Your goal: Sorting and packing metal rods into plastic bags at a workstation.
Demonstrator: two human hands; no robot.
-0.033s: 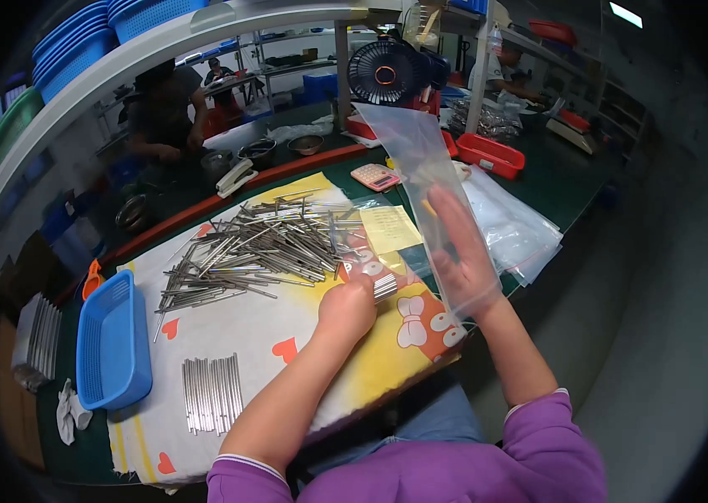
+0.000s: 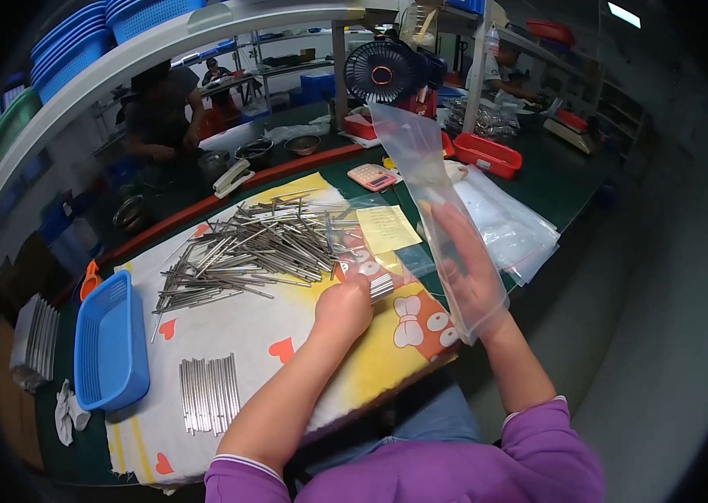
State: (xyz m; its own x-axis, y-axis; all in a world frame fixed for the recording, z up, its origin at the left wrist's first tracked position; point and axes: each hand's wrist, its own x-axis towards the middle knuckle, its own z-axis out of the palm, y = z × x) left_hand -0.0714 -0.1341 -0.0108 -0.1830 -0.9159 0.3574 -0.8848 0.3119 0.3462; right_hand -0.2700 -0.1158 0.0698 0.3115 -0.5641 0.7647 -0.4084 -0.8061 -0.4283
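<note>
My left hand (image 2: 344,308) is closed round a small bundle of thin metal rods (image 2: 382,287), whose ends stick out on its right side. On the right, my right hand (image 2: 470,260) is raised with its fingers stretched out. A long clear plastic bag (image 2: 408,138) covers it down to the wrist, and the fingers show through the film. Beyond my left hand lies a loose heap of metal rods (image 2: 245,251) on the patterned cloth (image 2: 228,327). Nearer me, a row of rods (image 2: 209,394) lies side by side on that cloth.
A blue basket (image 2: 111,344) stands at the left. A yellow paper slip (image 2: 389,230), a pink calculator (image 2: 371,176) and a stack of clear bags (image 2: 509,222) lie farther off. Behind them are a black fan (image 2: 382,74) and a red tray (image 2: 488,156). Other people work beyond.
The plastic bag has slipped down and to the right over my right hand, its lower edge now at the wrist. My left hand still grips the rods.
</note>
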